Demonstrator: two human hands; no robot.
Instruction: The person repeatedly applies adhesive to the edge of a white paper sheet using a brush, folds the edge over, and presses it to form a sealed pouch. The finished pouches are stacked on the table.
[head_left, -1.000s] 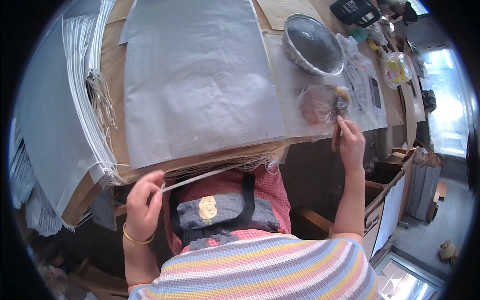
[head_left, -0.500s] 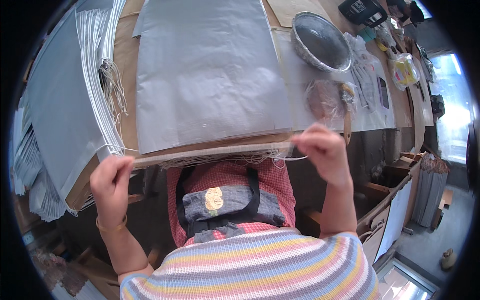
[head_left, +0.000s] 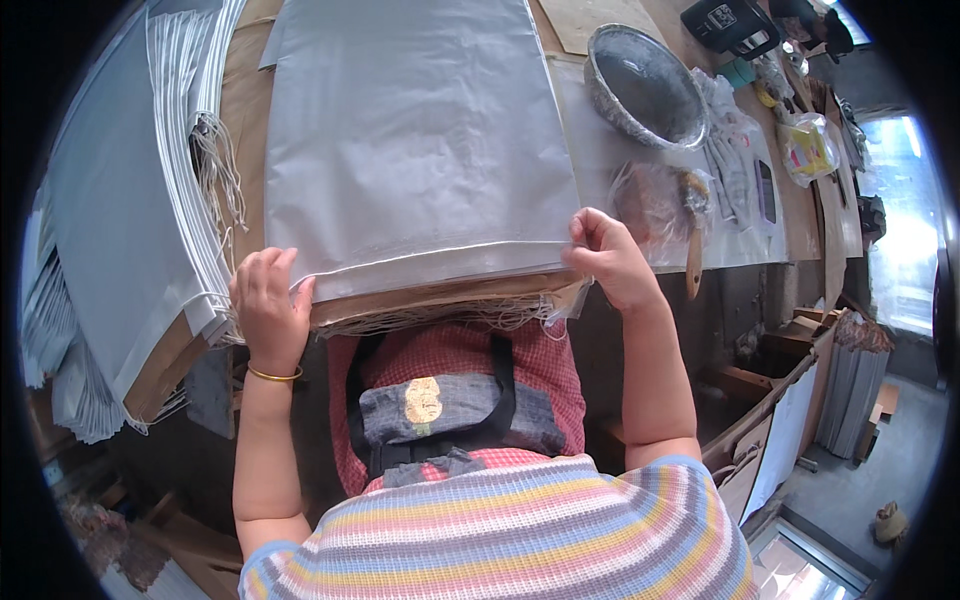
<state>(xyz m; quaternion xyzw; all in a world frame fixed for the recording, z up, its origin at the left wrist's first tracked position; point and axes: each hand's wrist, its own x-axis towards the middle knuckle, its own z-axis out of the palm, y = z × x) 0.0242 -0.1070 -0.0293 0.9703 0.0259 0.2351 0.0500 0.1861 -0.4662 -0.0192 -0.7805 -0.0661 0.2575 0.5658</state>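
Observation:
A thin white cord [head_left: 430, 253] runs taut across a large grey-white sheet [head_left: 420, 130], a little above its near edge. Its right end is pinched between the thumb and fingers of my right hand [head_left: 615, 265], at the sheet's near right corner. My left hand [head_left: 270, 305] is closed on the cord at the near left corner, thumb against the sheet; the exact grip is partly hidden. Below the sheet's near edge, a bunch of loose cords [head_left: 440, 315] lies along the brown board edge.
A stack of folded grey sheets with white cords [head_left: 185, 170] stands at the left. On the right are a grey basin [head_left: 645, 90], a wooden-handled brush [head_left: 694, 240], a clear plastic bag [head_left: 640, 205] and a black container [head_left: 730, 25]. Cardboard boxes [head_left: 770, 395] stand lower right.
Both hands have moved from the table edge up over the sheet's near corners, the left one also rightward. The cord now lies across the sheet.

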